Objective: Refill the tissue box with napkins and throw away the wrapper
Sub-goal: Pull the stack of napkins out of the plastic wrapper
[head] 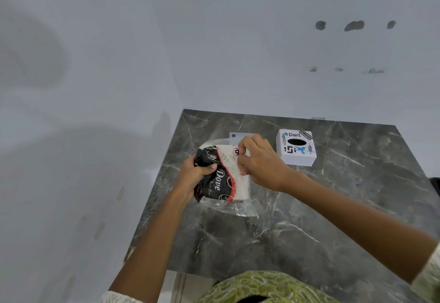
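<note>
A pack of white napkins in a black, red and clear plastic wrapper (pixel 222 179) rests on the dark marble table (pixel 309 219). My left hand (pixel 194 175) grips the pack's black left end. My right hand (pixel 259 162) pinches the wrapper at its upper right edge. A white tissue box (pixel 297 147) with stickers and a dark oval slot on top stands just right of my right hand, apart from it. Behind my right hand a flat white piece (pixel 234 135) lies on the table, partly hidden.
The table sits in a corner, with pale walls (pixel 95 88) close on the left and behind. Bare marble spreads to the right of the box and in front of the pack. My green patterned clothing (pixel 262 288) fills the bottom edge.
</note>
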